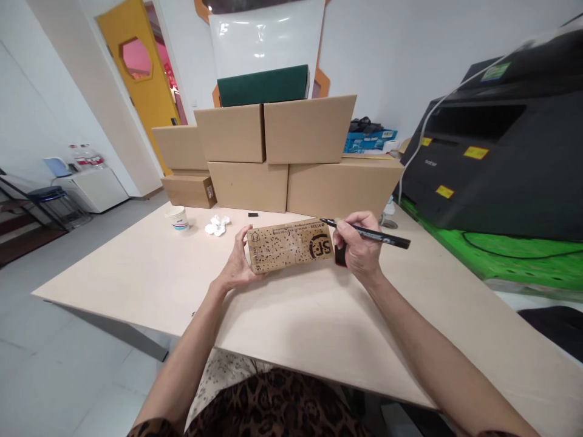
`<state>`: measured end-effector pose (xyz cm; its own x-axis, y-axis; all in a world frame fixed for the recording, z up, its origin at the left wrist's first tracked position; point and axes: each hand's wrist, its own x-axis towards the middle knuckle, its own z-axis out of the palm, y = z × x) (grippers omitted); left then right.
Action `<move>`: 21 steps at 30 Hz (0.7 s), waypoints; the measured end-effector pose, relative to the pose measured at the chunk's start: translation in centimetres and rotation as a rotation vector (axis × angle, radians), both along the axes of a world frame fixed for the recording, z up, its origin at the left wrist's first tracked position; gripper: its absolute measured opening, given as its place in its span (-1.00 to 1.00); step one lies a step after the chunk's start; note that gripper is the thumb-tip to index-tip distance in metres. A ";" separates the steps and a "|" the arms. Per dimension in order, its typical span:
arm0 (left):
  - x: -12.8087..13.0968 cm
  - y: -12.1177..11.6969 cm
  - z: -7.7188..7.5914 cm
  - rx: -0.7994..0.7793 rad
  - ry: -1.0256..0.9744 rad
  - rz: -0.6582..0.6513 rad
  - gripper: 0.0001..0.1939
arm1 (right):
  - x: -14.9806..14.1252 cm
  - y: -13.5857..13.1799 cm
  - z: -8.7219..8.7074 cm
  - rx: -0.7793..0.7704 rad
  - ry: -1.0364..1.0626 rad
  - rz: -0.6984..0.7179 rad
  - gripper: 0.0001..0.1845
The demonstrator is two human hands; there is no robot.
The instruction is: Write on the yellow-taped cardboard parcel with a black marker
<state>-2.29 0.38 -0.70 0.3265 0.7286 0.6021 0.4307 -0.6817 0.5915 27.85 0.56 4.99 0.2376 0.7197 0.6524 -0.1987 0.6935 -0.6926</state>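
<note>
A small brown cardboard box (291, 247) with black speckles and SF lettering is tilted up over the table. Its left end is gripped by my left hand (239, 261), fingers along the top and side. My right hand (362, 246) is closed round a black marker pen (382, 235), whose bare tip points left at the box's upper right corner. Beside that hand shows a dark object with a red edge (340, 255), partly hidden by the fingers; I cannot tell what it is. A black pen cap (252, 214) lies on the table behind the box.
Crumpled white tissue (217, 226) and a paper cup (177, 218) stand at the left of the table (136, 273). Stacked cardboard boxes (248, 185) with a green box (264, 86) on top line the back. A large black printer (473, 139) is on the right.
</note>
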 end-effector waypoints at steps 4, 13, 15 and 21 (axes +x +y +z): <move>0.0 0.2 -0.4 0.031 -0.010 -0.001 0.34 | 0.4 0.0 -0.8 -0.038 -0.075 -0.052 -0.74; 0.1 0.3 -0.3 0.070 -0.004 -0.008 0.38 | -0.6 -2.5 -1.8 -0.078 -0.239 -0.096 -0.78; 0.2 0.2 -0.3 0.066 -0.006 -0.006 0.38 | -1.4 -3.2 -1.7 -0.068 -0.320 -0.117 -0.80; 0.6 0.1 -0.5 0.064 -0.031 -0.010 0.38 | -3.1 -4.3 -1.9 0.003 -0.534 -0.206 -0.83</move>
<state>-1.67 0.48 -1.20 0.3145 0.6847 0.6574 0.4058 -0.7231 0.5590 24.79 -3.70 3.12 0.0094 0.6911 0.7227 0.3173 0.6833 -0.6576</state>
